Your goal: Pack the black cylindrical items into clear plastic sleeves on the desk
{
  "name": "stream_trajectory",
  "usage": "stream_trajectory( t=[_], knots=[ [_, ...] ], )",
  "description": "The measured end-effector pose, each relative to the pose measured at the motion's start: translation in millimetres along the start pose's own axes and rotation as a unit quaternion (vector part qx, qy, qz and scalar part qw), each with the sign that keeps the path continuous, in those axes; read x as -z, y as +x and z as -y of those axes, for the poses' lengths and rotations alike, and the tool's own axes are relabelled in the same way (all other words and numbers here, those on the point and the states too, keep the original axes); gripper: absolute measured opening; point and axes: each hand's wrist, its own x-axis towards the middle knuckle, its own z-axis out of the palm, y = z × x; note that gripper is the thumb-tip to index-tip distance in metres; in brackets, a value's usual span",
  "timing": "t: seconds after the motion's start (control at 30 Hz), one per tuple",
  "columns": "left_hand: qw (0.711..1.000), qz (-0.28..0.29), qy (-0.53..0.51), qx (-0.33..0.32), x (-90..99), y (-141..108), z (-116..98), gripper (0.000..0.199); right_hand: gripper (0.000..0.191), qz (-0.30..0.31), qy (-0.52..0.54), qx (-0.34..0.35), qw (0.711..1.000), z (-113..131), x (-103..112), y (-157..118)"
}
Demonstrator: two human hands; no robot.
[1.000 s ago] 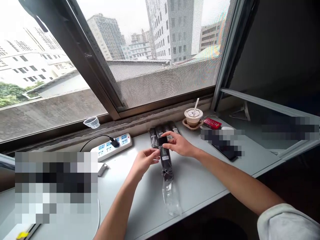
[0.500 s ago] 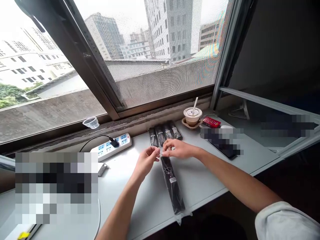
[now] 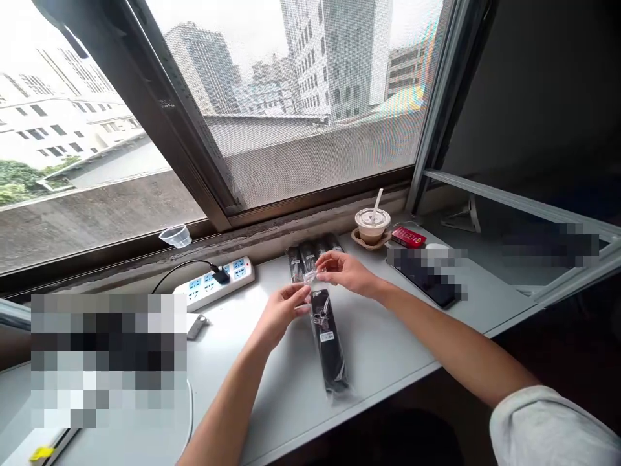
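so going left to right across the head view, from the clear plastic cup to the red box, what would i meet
Clear plastic cup, power strip, left hand, bagged black item, lidded drink cup, red box.

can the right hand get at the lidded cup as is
Likely yes: nothing seems to stand between the right hand and the lidded cup, though that hand's fingers are at the clear bag's far end.

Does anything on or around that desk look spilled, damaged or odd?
The window ledge looks ragged and dark-stained along its edge behind the power strip, as if worn. No spill shows around the lidded drink cup.
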Motion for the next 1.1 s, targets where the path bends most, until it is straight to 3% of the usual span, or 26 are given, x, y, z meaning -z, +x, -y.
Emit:
stream_trajectory(
  t=[0.13,0.37,0.7,0.87,1.03,1.1],
  knots=[
    [1.0,-0.003,-0.019,-0.016,2.3,1,2,0.04,0.05,-0.014,0.003,-0.011,1.0,0,0,1],
    [0.998,-0.02,-0.047,-0.046,-2.5,-1,-1,0.04,0.034,0.073,-0.038,-0.082,0.993,-3,0,-1],
    [0.996,-0.046,0.044,-0.062,-8.0,-3,2,0.053,0.03,0.034,-0.033,-0.063,0.997,-5,-2,1],
    [0.99,-0.028,0.109,-0.083,-10.6,-4,2,0.05,0.029,0.046,-0.042,-0.049,0.997,-4,-3,-1],
    [0.986,-0.032,0.14,-0.086,-12.7,-3,4,0.047,0.016,0.03,-0.057,-0.033,0.997,-6,-3,1],
    [0.987,-0.032,0.137,-0.084,-13.1,-2,5,0.048,0.024,0.012,-0.048,-0.037,0.998,-6,-4,2]
  ],
)
